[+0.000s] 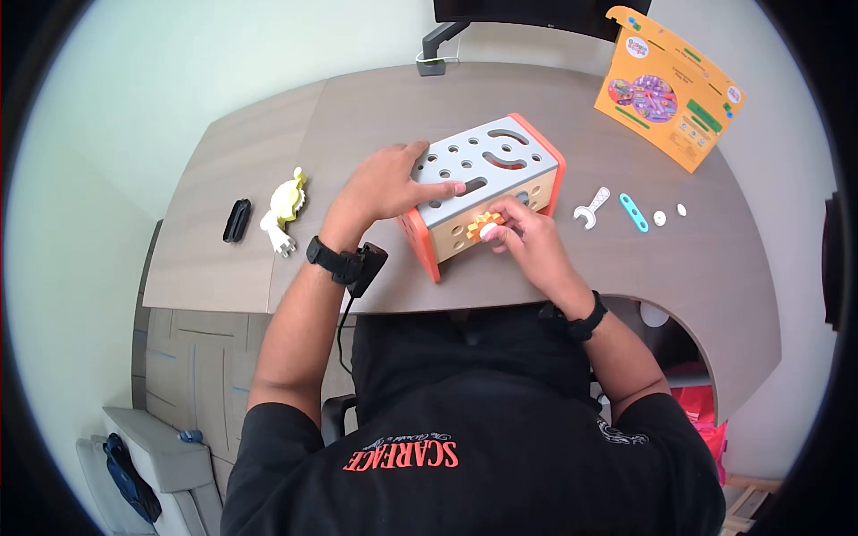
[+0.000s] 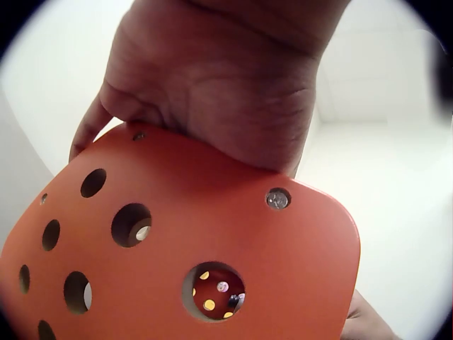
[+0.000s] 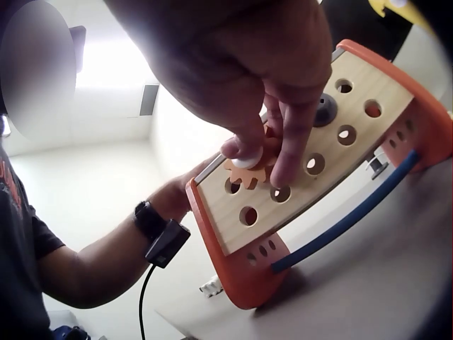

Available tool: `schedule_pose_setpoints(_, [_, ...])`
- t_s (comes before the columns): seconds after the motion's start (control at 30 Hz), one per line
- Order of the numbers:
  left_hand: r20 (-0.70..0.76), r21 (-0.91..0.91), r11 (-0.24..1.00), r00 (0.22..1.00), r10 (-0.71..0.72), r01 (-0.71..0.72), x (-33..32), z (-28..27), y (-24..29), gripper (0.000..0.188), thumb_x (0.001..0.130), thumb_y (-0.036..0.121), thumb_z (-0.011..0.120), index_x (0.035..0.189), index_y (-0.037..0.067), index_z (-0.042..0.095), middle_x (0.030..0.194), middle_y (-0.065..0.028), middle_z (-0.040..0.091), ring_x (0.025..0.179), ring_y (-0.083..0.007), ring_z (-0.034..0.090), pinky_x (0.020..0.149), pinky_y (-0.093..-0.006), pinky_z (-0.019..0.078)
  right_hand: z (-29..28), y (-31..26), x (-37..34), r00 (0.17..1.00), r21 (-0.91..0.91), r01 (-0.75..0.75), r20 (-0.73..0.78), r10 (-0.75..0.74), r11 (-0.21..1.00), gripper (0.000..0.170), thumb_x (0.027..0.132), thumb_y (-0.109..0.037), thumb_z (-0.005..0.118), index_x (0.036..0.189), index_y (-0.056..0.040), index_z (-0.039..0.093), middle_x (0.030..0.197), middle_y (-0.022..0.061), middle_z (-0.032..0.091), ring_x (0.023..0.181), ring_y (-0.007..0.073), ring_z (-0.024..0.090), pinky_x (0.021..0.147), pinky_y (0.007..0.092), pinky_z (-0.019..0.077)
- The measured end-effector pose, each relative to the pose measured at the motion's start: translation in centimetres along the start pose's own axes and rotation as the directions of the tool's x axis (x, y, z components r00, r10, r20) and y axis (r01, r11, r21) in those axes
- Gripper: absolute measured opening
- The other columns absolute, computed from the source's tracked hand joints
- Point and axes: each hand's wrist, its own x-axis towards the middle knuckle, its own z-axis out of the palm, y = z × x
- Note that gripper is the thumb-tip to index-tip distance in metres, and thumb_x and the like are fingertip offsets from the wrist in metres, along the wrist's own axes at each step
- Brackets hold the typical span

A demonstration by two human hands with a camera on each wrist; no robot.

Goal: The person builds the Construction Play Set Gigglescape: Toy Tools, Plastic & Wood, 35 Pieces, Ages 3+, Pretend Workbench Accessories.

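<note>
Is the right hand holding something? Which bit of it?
The right hand holds the orange gear: thumb at its white middle, fingers at its toothed edge.

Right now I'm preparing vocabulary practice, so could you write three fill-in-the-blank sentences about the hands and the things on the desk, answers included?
1. The person's right hand pinches an orange, toothed toy ____.
2. The person's left hand rests on the perforated ____ top panel of the wooden-sided toy box.
3. The perforated turquoise strip lies between the small white round pieces and the pale toy ____.

Missing words: gear; grey; wrench.
</note>
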Motion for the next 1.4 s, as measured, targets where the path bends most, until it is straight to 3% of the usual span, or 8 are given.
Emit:
schedule_pose_setpoints(0.2, [-0.031,-0.022,1.0,0.999,-0.015,0.015,0.0,0.9,-0.3,0.102,0.081,0.075,0.073,0.136,-0.01,0.063,0.117,-0.0328,0.072,0.111,-0.0444,0.071,0.098,-0.0474,0.0551,-0.1,0.7,-0.3,0.997,-0.041,-0.072,-0.016,0.072,0.997,0.027,0.105,-0.023,0.069,0.116,0.0013,0.065,0.093,0.0112,0.074,0.078,0.015,0.073,0.063,0.032,0.0606])
schedule_pose_setpoints(0.4, [-0.034,0.014,0.999,0.999,-0.033,0.034,-0.2,0.7,0.3,0.097,0.09,0.075,0.064,0.137,-0.01,0.062,0.119,-0.0339,0.071,0.113,-0.0455,0.07,0.099,-0.0485,0.054,-0.8,0.2,-0.6,0.974,-0.197,-0.207,0.053,0.221,0.958,0.049,0.104,-0.043,0.068,0.091,0.0035,0.07,0.067,0.0093,0.065,0.058,0.0175,0.065,0.057,0.0342,0.0528])
schedule_pose_setpoints(0.6, [-0.055,0.023,0.997,0.996,-0.065,0.067,-0.5,0.6,0.5,0.09,0.097,0.072,0.055,0.138,-0.008,0.062,0.119,-0.0331,0.071,0.115,-0.046,0.068,0.099,-0.05,0.0526,-0.7,0.8,-1.1,0.997,-0.455,0.028,-0.057,-0.061,0.89,0.048,0.102,-0.045,0.07,0.087,-0.0003,0.067,0.069,0.0138,0.066,0.058,0.0275,0.064,0.058,0.0391,0.0509])
schedule_pose_setpoints(0.8, [-0.084,0.035,0.998,0.996,-0.039,0.042,-0.4,1.2,0.0,0.087,0.097,0.07,0.057,0.138,-0.006,0.062,0.12,-0.0321,0.071,0.115,-0.0457,0.067,0.1,-0.0498,0.0518,-0.7,1.2,-0.6,0.966,-0.523,0.216,-0.01,-0.259,0.825,0.035,0.1,-0.04,0.071,0.107,-0.0064,0.067,0.074,0.0128,0.07,0.062,0.0337,0.066,0.059,0.0426,0.0523])
schedule_pose_setpoints(0.9, [-0.093,0.041,0.998,0.995,-0.038,0.042,-0.3,1.2,-0.1,0.085,0.095,0.071,0.059,0.138,-0.003,0.064,0.119,-0.0296,0.072,0.115,-0.0448,0.068,0.099,-0.0504,0.0534,-1.3,0.5,-0.7,0.948,-0.437,0.279,-0.017,-0.318,0.855,0.033,0.103,-0.037,0.069,0.099,-0.0039,0.068,0.072,0.0151,0.068,0.06,0.0357,0.062,0.057,0.044,0.0492])
schedule_pose_setpoints(1.13, [-0.083,-0.003,1.0,0.996,-0.025,0.025,-0.1,1.1,-0.5,0.086,0.092,0.07,0.063,0.138,-0.002,0.064,0.12,-0.0292,0.072,0.118,-0.0449,0.066,0.102,-0.0497,0.0518,-10.6,3.0,2.1,0.891,-0.64,-0.106,-0.401,-0.214,0.761,0.035,0.104,-0.03,0.065,0.086,0.0006,0.068,0.067,0.0194,0.062,0.058,0.0354,0.06,0.056,0.0445,0.046])
schedule_pose_setpoints(1.27, [-0.025,-0.043,0.999,1.0,0.0,-0.001,0.0,0.4,-1.0,0.086,0.091,0.069,0.065,0.137,-0.003,0.065,0.119,-0.029,0.072,0.117,-0.0451,0.065,0.102,-0.0493,0.0516,-20.0,11.9,2.0,0.904,-0.733,-0.29,-0.421,-0.076,0.615,0.027,0.096,-0.027,0.075,0.11,-0.0048,0.068,0.102,0.017,0.072,0.099,0.0367,0.069,0.083,0.0474,0.0553])
schedule_pose_setpoints(1.4, [-0.008,-0.074,0.995,0.998,0.069,-0.069,-0.1,-0.2,-0.9,0.084,0.09,0.067,0.067,0.137,-0.003,0.065,0.119,-0.028,0.073,0.117,-0.0442,0.065,0.101,-0.0493,0.0515,-25.0,13.4,-0.6,0.754,-0.715,-0.643,-0.655,0.057,0.274,0.043,0.091,-0.018,0.079,0.131,-0.0151,0.066,0.131,0.0174,0.065,0.126,0.04,0.06,0.103,0.0493,0.0524])
